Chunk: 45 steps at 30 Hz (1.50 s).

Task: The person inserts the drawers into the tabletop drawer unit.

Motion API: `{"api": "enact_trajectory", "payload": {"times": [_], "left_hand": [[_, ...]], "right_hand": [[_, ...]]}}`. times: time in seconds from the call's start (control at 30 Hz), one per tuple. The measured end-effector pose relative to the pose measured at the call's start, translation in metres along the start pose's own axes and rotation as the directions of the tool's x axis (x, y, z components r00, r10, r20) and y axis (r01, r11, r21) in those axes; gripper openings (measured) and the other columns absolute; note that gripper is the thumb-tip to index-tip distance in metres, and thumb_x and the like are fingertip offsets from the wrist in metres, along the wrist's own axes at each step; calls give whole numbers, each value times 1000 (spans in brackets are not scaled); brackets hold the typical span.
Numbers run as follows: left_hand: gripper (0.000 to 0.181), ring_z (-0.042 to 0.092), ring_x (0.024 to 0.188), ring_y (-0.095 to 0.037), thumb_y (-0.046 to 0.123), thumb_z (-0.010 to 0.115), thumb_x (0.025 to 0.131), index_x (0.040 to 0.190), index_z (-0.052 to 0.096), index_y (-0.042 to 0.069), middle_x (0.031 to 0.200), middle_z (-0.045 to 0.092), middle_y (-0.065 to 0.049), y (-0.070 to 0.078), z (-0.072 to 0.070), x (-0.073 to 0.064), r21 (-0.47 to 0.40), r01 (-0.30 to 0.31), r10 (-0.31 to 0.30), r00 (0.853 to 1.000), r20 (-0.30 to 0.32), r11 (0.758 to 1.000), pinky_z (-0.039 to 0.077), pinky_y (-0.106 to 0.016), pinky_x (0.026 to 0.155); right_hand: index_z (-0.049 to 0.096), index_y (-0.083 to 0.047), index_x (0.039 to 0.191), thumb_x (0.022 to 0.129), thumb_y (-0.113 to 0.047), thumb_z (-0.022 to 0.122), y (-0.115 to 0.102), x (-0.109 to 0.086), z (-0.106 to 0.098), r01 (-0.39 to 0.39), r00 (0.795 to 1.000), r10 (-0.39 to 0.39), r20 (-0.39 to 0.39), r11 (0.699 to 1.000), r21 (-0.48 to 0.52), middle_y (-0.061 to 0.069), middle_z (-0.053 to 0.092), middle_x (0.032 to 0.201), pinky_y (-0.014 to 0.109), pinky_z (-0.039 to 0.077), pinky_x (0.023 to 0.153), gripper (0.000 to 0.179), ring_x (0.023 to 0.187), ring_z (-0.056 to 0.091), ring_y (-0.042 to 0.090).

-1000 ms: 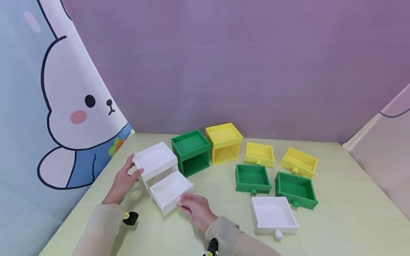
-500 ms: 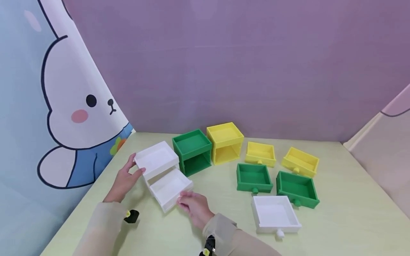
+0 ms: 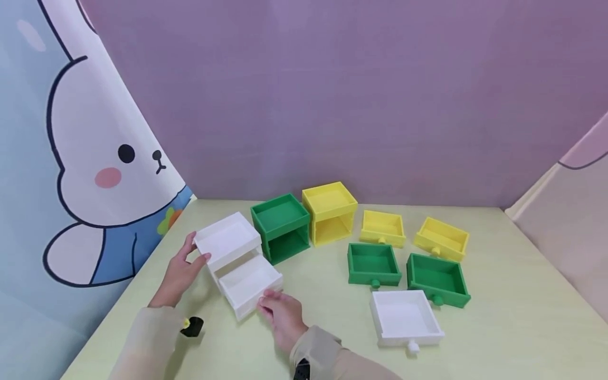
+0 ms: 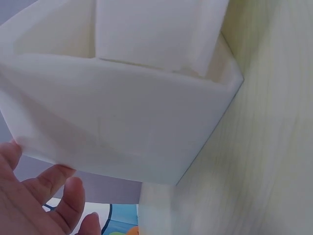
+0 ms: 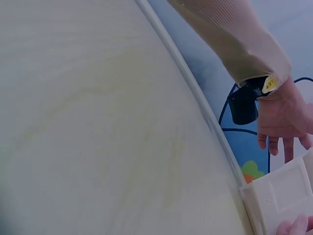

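Note:
On the left of the table stands a white mini cabinet (image 3: pixel 227 238), and a white drawer (image 3: pixel 250 281) sits partway into its lower opening. My left hand (image 3: pixel 177 275) grips the cabinet's upper left side, thumb on the near top edge and fingers behind. In the left wrist view, the fingers (image 4: pixel 51 181) touch the edge of the cabinet wall (image 4: pixel 107 122). My right hand (image 3: pixel 285 319) pinches the drawer's front at the knob, which the fingers cover. Only the fingertips (image 5: pixel 296 226) of that hand show in the right wrist view, low at the right.
Behind stand a green cabinet (image 3: pixel 281 214) and a yellow cabinet (image 3: pixel 330 199), both with vacant fronts. To the right lie yellow drawers (image 3: pixel 382 227) (image 3: pixel 443 237), green drawers (image 3: pixel 373 262) (image 3: pixel 438 279) and another white drawer (image 3: pixel 407 316). A purple cloth (image 3: pixel 332 105) hangs behind the table.
The white drawer has slid slightly further into the white cabinet, pushed by my right hand. My left hand keeps its grip. The head view has shifted a little.

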<state>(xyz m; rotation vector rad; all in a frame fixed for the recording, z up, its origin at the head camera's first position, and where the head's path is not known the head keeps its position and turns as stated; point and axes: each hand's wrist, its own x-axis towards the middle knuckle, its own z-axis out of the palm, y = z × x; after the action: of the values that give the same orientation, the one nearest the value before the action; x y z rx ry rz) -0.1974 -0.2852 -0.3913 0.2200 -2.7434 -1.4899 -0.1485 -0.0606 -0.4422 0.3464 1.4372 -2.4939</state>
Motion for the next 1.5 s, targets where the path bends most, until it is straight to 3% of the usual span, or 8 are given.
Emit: {"api": "enact_trajectory", "payload": {"times": [0.27,0.47,0.73,0.83,0.93,1.07,1.27,1.5], "left_hand": [[76,43,108,-35,29,52,99,155,2,16,152,23,-27,5,1,2,-20,8,-8,1000,9,1000,39,-41,87],[76,45,102,-34,27,52,99,155,3,13,150,23,-29,5,0,-1,-16,15,-16,1000,-5,1000,40,-38,82],[77,44,106,-38,28,53,98,155,2,16,151,23,-28,0,-3,-3,-33,22,-22,1000,-13,999,39,-46,91],[78,37,122,-43,27,53,98,155,0,18,152,20,-28,0,-3,-3,-58,25,-26,1000,-4,998,33,-55,100],[78,19,137,-45,27,53,99,155,-1,19,153,16,-28,1,-2,-3,-80,39,-38,999,12,996,22,-61,107],[79,13,140,-46,28,53,99,155,-2,20,154,15,-28,3,-2,-1,-72,40,-39,999,17,997,18,-63,107],[78,11,140,-45,26,52,99,155,-1,20,154,17,-27,4,-2,-1,-62,35,-34,999,20,997,16,-63,108],[79,8,140,-47,30,51,99,155,-3,19,153,16,-29,5,-3,-1,-17,27,-26,999,25,999,17,-66,106]], "right_hand": [[58,14,103,81,14,61,0,2,1,11,1000,-11,-27,1000,-5,12,62,91,30,53,83,22,82,65,16],[60,13,102,80,13,63,4,1,6,-2,999,1,-33,1000,-20,12,64,90,30,54,82,22,82,65,16],[59,12,99,81,15,61,4,10,10,-42,998,44,47,998,-46,12,63,89,32,52,85,19,82,64,16],[58,10,96,81,16,60,3,15,9,-87,993,90,71,995,-38,13,61,88,31,53,84,16,81,62,17],[58,8,94,81,17,59,2,19,6,-126,988,129,83,991,-39,12,59,85,29,54,80,16,78,60,18],[57,7,96,83,15,60,-5,20,2,-140,981,155,115,981,-132,13,60,85,31,55,78,16,77,60,18],[57,4,99,86,10,61,-16,20,-2,-130,967,191,170,941,-313,13,65,84,32,56,71,15,66,61,15],[59,8,98,84,11,63,-19,22,-2,-97,973,166,164,926,-364,13,66,81,32,57,71,15,66,62,15]]}}
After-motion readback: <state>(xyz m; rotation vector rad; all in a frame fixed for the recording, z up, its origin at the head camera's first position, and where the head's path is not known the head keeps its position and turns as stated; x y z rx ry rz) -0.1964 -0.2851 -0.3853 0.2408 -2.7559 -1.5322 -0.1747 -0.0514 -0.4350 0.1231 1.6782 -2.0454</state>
